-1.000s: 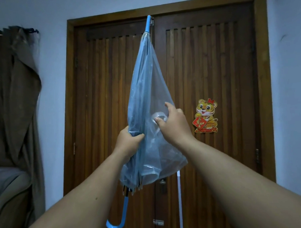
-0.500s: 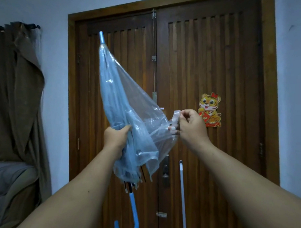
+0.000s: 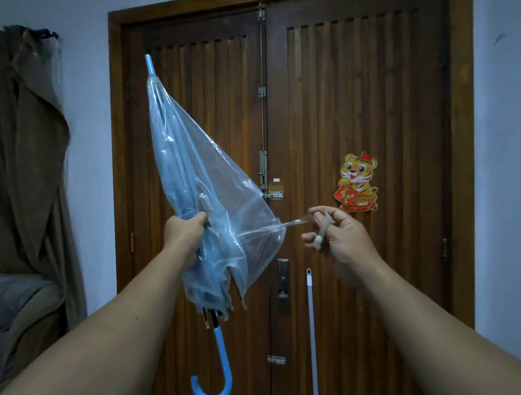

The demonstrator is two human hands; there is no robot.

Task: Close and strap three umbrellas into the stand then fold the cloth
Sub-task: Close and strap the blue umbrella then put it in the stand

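Count: one umbrella [image 3: 191,182], one strap [image 3: 306,223], two hands, one double door [image 3: 354,120], one sticker [image 3: 357,183], one white pole [image 3: 311,328], one curtain [image 3: 21,146] are seen.
Umbrella look: a clear canopy with a pale blue tint, folded but loose and wrinkled; a blue tip at the top, a blue hooked handle at the bottom, dark rib ends just above the handle.
Umbrella place: it is held up in the air in front of the left leaf of the door, tip tilted to the upper left, handle hanging low and near.
Left hand [image 3: 182,234]: the fingers are curled tight around the gathered canopy at its middle.
Right hand [image 3: 339,239]: the clear strap is pinched between thumb and fingers, and it is pulled out taut to the right of the canopy; a small white fastener is seen on it.
Door: dark brown wood with vertical slats, metal bolts along the middle seam.
Sticker: a cartoon tiger with a red bow, on the right leaf; a red diamond with writing is held by it, too small to be read.
Pole: it is leaned upright against the door, right of the umbrella handle.
Curtain: brown, at the far left, above a grey seat [image 3: 17,297].
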